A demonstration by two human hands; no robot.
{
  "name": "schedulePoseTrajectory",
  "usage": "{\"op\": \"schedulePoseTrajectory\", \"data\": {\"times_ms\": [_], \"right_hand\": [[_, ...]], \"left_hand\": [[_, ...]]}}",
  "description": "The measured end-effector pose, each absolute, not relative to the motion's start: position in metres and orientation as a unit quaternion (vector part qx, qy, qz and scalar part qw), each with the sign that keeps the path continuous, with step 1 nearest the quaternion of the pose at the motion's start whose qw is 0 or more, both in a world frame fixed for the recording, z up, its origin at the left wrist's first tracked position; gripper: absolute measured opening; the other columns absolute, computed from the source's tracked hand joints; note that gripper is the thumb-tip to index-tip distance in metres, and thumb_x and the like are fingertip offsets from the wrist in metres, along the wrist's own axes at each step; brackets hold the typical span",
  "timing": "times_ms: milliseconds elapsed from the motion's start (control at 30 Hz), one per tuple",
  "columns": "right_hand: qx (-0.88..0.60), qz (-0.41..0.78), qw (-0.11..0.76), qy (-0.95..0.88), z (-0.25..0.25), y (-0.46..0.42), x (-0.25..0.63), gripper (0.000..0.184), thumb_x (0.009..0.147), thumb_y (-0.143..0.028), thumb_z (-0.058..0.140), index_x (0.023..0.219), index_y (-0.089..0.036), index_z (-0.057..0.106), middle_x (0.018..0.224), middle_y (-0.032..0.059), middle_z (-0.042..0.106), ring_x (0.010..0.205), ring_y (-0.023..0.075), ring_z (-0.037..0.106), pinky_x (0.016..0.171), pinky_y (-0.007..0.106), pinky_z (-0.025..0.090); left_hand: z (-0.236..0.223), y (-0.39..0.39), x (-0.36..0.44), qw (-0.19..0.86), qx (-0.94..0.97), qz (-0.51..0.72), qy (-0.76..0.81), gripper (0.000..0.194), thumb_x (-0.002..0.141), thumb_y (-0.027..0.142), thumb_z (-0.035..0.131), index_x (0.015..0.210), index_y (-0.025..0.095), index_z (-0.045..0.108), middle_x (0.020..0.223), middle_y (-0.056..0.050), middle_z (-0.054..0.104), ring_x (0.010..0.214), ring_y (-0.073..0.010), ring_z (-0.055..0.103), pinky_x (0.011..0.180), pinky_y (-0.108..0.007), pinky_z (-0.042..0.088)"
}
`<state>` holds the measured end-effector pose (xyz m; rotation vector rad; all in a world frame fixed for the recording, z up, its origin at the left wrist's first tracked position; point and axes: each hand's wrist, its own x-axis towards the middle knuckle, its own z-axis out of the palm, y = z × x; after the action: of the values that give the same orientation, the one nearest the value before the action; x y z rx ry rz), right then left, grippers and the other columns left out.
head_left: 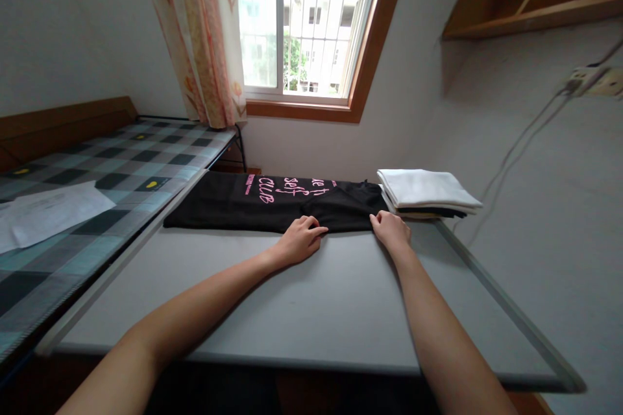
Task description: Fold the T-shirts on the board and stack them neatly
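Observation:
A black T-shirt (228, 201) with pink lettering lies folded lengthwise into a long strip across the far part of the table. My left hand (302, 238) is at its near edge, right of the middle, with bent fingers closed on the cloth. Farther right, the near corner of the T-shirt is pinched between the thumb and fingers of my right hand (392, 230). A sleeve part lies folded over the body between and behind my hands. Just beyond my right hand sits a stack of folded clothes (426, 188), white on top with dark and cream layers below.
The light grey table (292, 305) stands against the right wall. On the left is a bed (180, 142) with a checked cover and some papers (58, 211). A curtain (209, 45) hangs beside the window. Cables (525, 123) run down from a wall socket.

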<state>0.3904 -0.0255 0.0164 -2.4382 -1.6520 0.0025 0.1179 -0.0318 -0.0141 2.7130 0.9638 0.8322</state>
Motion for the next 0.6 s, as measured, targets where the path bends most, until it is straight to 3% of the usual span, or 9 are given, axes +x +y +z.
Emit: {"op": "schedulePoseTrajectory", "data": {"times_ms": [200,333,600], "right_hand": [[-0.841,0.010,0.095,-0.532,0.020,-0.026,0.388,0.033,0.090,-0.031,0.045,0.096,-0.019,0.074,0.099,0.0179,0.072,0.095,0.0290,0.068,0.077,0.037,0.049],[-0.837,0.007,0.085,-0.540,0.019,-0.025,0.388,0.032,0.089,-0.031,0.045,0.095,-0.019,0.074,0.099,0.0170,0.072,0.096,0.0285,0.068,0.076,0.036,0.049],[-0.817,0.008,0.045,-0.575,0.028,-0.024,0.389,0.029,0.090,-0.030,0.047,0.098,-0.019,0.073,0.102,0.0174,0.072,0.096,0.0287,0.068,0.077,0.037,0.049]], "left_hand": [[-0.013,-0.020,0.115,0.233,0.839,0.348,0.348,0.031,0.078,0.016,0.063,0.107,0.020,0.073,0.105,-0.008,0.062,0.101,-0.0200,0.059,0.095,-0.036,0.049],[-0.002,-0.007,0.102,0.345,0.783,0.336,0.393,0.026,0.081,0.018,0.059,0.102,0.016,0.074,0.102,-0.009,0.067,0.095,-0.0193,0.064,0.089,-0.033,0.053],[0.011,-0.005,0.004,0.322,0.794,0.306,0.416,0.030,0.078,0.032,0.062,0.102,0.018,0.073,0.107,-0.008,0.070,0.100,-0.0210,0.065,0.087,-0.034,0.053]]}}
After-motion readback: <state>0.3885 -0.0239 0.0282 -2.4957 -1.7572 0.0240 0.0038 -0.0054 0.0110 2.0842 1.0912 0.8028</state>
